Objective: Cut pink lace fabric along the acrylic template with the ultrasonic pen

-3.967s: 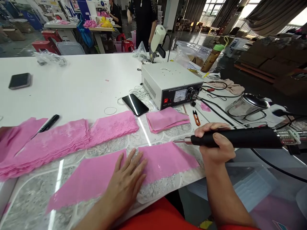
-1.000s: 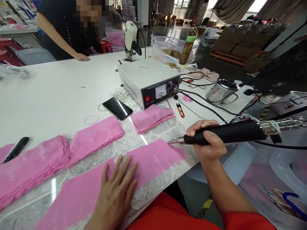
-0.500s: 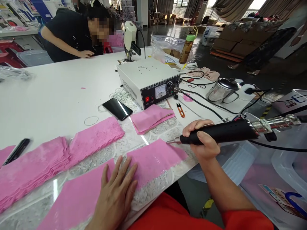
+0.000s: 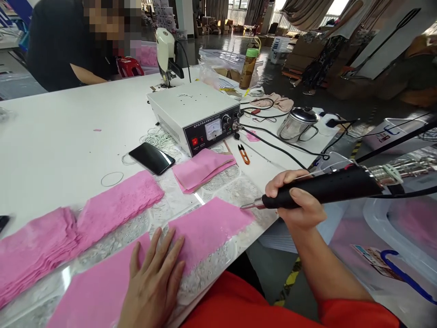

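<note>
1. Head view: a white table (image 4: 68, 136) takes up much of the scene, with a glossy, stone-patterned cover (image 4: 241, 183) along its near side; that sheen suggests cloth could slide there.
2. Lying flat on the cover, side by side, are a pink left panel (image 4: 99, 278) and a pink right panel (image 4: 211, 230). Both look thin, light and limp, so they would probably ruck if pushed; flat pressure near an edge, or a pinch at a corner, should suit them.
3. The black handpiece (image 4: 334, 187) looks rigid and fairly heavy, probably drawn rearward by its metal connector end (image 4: 403, 172). Its sleeve, towards the front, seems the place to grip.
4. The left hand (image 4: 152, 278) is palm down, fingers moderately spread, gripping nothing; it lies across both panels.
5. The right hand (image 4: 302, 212) is wrapped closely round the front of the handpiece, thumb along its near side.
6. The slender metal tip (image 4: 253, 204) looks hard, best kept clear of skin. It is at the right panel's slanting edge; whether touching, I cannot tell.
</note>
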`<state>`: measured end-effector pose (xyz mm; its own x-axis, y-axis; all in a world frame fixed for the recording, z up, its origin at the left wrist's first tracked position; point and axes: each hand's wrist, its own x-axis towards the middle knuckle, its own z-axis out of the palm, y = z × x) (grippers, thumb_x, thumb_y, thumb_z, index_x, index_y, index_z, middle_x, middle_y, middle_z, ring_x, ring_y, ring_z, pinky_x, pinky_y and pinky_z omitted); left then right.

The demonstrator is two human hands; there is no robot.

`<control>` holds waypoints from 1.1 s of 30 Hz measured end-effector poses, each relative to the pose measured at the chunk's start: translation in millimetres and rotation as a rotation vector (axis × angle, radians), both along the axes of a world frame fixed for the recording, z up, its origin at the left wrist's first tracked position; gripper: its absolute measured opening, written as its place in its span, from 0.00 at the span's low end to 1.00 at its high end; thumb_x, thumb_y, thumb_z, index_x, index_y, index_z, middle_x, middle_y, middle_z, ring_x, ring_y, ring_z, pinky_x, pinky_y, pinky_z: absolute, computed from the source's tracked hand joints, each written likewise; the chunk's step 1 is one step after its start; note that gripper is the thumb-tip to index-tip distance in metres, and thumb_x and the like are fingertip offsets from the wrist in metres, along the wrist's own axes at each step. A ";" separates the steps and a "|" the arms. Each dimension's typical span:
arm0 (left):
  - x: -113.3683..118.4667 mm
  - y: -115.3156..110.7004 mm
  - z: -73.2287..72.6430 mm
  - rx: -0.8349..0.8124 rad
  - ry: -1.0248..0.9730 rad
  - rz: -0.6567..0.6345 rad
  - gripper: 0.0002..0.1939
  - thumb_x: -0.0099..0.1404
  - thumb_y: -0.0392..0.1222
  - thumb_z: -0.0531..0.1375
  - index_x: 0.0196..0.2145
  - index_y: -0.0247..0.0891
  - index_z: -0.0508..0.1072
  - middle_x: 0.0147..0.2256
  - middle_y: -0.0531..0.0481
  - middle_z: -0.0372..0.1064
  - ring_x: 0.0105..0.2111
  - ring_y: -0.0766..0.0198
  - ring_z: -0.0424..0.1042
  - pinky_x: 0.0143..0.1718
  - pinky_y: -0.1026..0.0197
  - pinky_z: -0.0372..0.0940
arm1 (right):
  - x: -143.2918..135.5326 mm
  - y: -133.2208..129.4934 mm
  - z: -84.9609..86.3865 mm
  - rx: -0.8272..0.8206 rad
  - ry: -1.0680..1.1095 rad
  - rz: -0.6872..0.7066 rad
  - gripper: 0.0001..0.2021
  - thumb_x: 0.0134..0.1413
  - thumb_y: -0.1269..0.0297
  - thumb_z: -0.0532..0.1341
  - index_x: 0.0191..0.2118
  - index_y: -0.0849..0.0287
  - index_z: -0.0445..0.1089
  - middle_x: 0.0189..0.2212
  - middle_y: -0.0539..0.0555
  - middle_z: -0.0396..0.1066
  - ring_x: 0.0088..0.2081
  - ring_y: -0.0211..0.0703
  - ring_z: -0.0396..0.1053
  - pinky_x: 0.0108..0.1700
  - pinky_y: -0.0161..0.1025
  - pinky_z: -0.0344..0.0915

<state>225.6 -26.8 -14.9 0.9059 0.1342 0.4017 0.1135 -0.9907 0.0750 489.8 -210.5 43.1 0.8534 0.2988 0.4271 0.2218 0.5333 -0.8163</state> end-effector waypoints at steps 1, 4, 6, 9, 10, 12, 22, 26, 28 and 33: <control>-0.3 0.0 -0.1 -0.001 -0.001 0.001 0.31 0.68 0.34 0.53 0.67 0.42 0.52 0.62 0.41 0.58 0.67 0.50 0.45 0.66 0.40 0.38 | 0.2 -2.3 -1.2 0.000 0.002 0.007 0.07 0.41 0.62 0.64 0.29 0.56 0.70 0.24 0.49 0.66 0.20 0.37 0.64 0.23 0.39 0.62; -0.9 -0.2 -0.2 -0.010 0.002 0.007 0.31 0.68 0.33 0.53 0.67 0.42 0.53 0.62 0.41 0.58 0.67 0.50 0.45 0.66 0.40 0.38 | 0.2 -5.6 -3.6 0.010 0.009 0.033 0.07 0.41 0.63 0.65 0.30 0.57 0.71 0.25 0.50 0.67 0.21 0.38 0.65 0.23 0.39 0.62; -1.0 -0.4 0.2 -0.014 0.007 0.007 0.31 0.68 0.33 0.53 0.67 0.42 0.53 0.62 0.42 0.58 0.67 0.50 0.45 0.66 0.40 0.38 | 0.0 -5.6 -3.7 0.009 0.008 0.030 0.07 0.41 0.63 0.65 0.31 0.58 0.71 0.25 0.50 0.67 0.21 0.38 0.65 0.24 0.40 0.63; -0.5 -0.8 0.9 -0.012 0.002 0.003 0.31 0.68 0.34 0.53 0.67 0.42 0.52 0.62 0.41 0.58 0.67 0.50 0.45 0.66 0.40 0.37 | -0.8 -3.9 -3.0 0.001 -0.008 0.015 0.07 0.42 0.62 0.65 0.31 0.57 0.71 0.25 0.50 0.67 0.21 0.38 0.65 0.24 0.40 0.63; -0.3 -0.9 1.1 -0.011 -0.002 0.003 0.31 0.68 0.34 0.53 0.67 0.42 0.52 0.62 0.41 0.58 0.67 0.50 0.45 0.66 0.40 0.37 | -1.1 -3.2 -2.9 0.001 -0.013 0.015 0.07 0.42 0.62 0.65 0.31 0.57 0.71 0.25 0.50 0.67 0.21 0.37 0.65 0.23 0.40 0.63; -0.1 -1.0 1.2 -0.010 -0.005 0.004 0.31 0.68 0.34 0.53 0.67 0.42 0.52 0.62 0.41 0.58 0.67 0.50 0.45 0.66 0.41 0.37 | -1.8 -2.0 -3.1 -0.001 -0.016 0.018 0.08 0.43 0.61 0.65 0.31 0.57 0.70 0.25 0.50 0.67 0.21 0.37 0.65 0.24 0.39 0.63; 1.0 -0.2 1.4 -0.011 -0.018 0.000 0.30 0.68 0.34 0.52 0.67 0.42 0.53 0.62 0.41 0.58 0.67 0.50 0.45 0.66 0.42 0.37 | -1.6 0.4 -3.2 -0.004 -0.036 0.035 0.06 0.44 0.63 0.64 0.30 0.57 0.69 0.25 0.49 0.67 0.21 0.38 0.65 0.24 0.40 0.64; 0.9 0.6 0.2 -0.005 -0.016 -0.008 0.30 0.68 0.34 0.52 0.66 0.41 0.53 0.62 0.41 0.57 0.67 0.49 0.45 0.66 0.41 0.37 | 0.0 -8.4 -1.3 0.003 -0.007 -0.010 0.07 0.42 0.61 0.64 0.30 0.57 0.69 0.25 0.49 0.66 0.21 0.37 0.64 0.24 0.40 0.63; 0.6 0.9 -0.5 -0.003 -0.016 -0.010 0.30 0.68 0.34 0.52 0.66 0.41 0.53 0.62 0.41 0.58 0.67 0.49 0.45 0.66 0.41 0.37 | 1.3 -14.2 -0.2 -0.005 -0.009 -0.038 0.08 0.42 0.61 0.65 0.29 0.56 0.70 0.24 0.49 0.66 0.20 0.37 0.63 0.23 0.39 0.62; 0.0 1.2 -0.8 -0.002 -0.004 -0.007 0.30 0.68 0.35 0.52 0.66 0.40 0.54 0.63 0.41 0.57 0.67 0.49 0.45 0.66 0.41 0.37 | 2.5 -20.8 0.7 -0.018 -0.014 -0.044 0.07 0.41 0.61 0.65 0.30 0.56 0.71 0.24 0.50 0.67 0.20 0.38 0.64 0.22 0.40 0.62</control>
